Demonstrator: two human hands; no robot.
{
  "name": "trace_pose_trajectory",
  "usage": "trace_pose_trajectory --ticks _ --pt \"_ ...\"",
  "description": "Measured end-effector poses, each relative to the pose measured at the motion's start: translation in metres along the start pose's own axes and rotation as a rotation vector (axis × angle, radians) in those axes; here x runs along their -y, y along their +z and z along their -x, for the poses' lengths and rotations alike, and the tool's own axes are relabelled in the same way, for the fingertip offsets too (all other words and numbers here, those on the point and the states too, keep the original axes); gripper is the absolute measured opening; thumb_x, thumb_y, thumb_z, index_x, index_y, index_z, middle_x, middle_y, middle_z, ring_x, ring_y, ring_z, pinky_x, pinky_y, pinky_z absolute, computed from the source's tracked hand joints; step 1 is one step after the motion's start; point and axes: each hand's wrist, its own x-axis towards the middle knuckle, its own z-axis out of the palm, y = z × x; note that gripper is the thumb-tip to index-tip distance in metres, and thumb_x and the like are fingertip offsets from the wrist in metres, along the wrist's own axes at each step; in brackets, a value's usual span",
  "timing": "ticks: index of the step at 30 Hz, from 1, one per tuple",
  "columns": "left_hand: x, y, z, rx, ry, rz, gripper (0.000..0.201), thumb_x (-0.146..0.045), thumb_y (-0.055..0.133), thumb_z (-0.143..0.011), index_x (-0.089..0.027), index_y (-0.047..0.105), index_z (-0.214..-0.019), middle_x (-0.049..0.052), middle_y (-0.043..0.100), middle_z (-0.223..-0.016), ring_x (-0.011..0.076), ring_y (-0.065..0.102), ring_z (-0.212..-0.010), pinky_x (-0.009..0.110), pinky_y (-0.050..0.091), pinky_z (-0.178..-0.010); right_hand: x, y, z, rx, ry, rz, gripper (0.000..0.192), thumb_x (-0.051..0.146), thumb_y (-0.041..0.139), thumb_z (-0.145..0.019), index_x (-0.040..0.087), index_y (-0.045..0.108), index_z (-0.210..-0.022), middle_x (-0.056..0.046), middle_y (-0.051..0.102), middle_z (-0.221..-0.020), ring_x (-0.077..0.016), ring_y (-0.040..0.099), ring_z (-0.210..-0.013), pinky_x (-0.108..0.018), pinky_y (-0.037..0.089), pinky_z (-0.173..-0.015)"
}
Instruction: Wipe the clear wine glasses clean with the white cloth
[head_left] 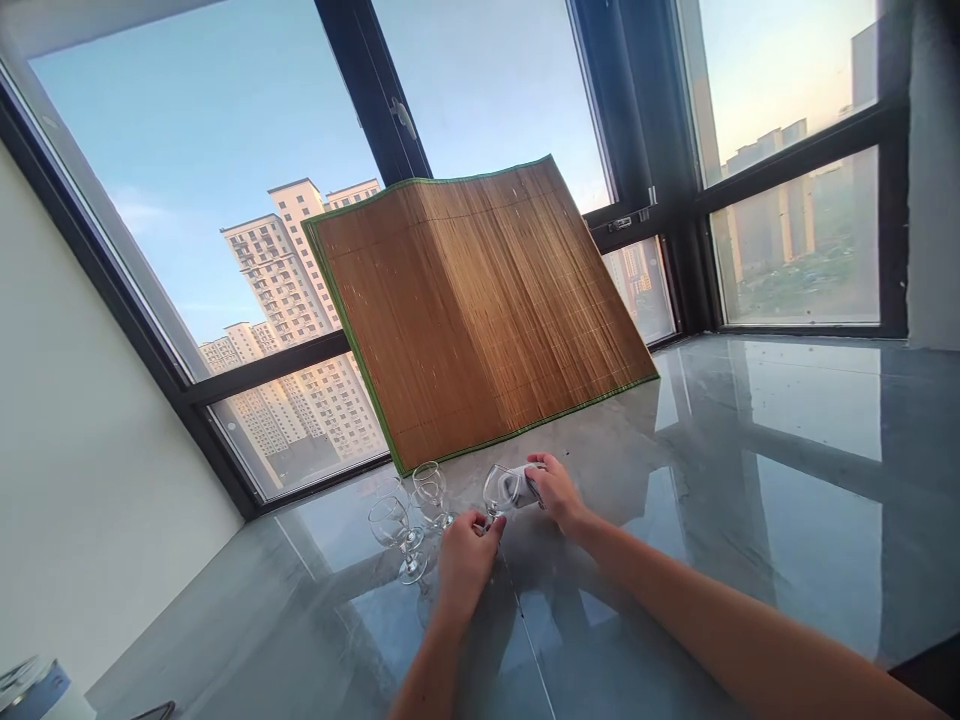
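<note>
My left hand (pixel 466 560) grips the stem of a tilted wine glass (pixel 496 488) just above the glossy grey surface (pixel 750 480). My right hand (pixel 553 490) presses a grey cloth (pixel 517 486) into the glass's bowl. Two more wine glasses (pixel 391 520) (pixel 430 492) stand upright just left of my left hand, close together.
A bamboo mat (pixel 480 300) with green edging leans upright against the window frame behind the glasses. Large windows run along the back and right. A white wall borders the left. A tin-like object (pixel 34 690) sits at the bottom left corner.
</note>
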Motion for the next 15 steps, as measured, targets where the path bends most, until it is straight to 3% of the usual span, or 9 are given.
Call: trace_pose_trajectory --ticks 5,10,15 --pt "-0.008 0.001 0.005 0.019 0.028 -0.125 0.026 -0.043 0.058 -0.087 -0.019 0.069 -0.085 0.006 0.071 -0.081 0.0196 0.063 -0.076 0.027 0.035 -0.065 -0.002 0.004 0.0 0.02 -0.113 0.046 0.032 0.027 0.054 -0.069 0.02 0.057 -0.1 -0.003 0.064 -0.077 -0.0183 0.059 -0.066 -0.028 0.044 -0.058" --pt "-0.008 0.008 0.008 0.024 0.167 -0.184 0.026 -0.029 0.045 -0.092 -0.017 0.068 -0.09 0.011 0.07 -0.095 0.024 0.061 -0.095 0.031 0.039 -0.079 -0.006 0.005 -0.002 0.028 -0.188 0.086 0.032 0.024 0.056 -0.067 0.02 0.059 -0.099 0.0 0.064 -0.076 -0.0191 0.06 -0.069 -0.029 0.045 -0.065" --pt "-0.006 0.013 0.006 0.009 0.238 -0.07 0.018 -0.021 0.048 -0.088 -0.018 0.066 -0.087 0.008 0.069 -0.089 0.0218 0.061 -0.088 0.03 0.039 -0.077 -0.007 0.005 -0.004 0.015 -0.198 0.098 0.032 0.024 0.055 -0.067 0.021 0.058 -0.098 0.0 0.064 -0.076 -0.0203 0.061 -0.07 -0.03 0.045 -0.064"
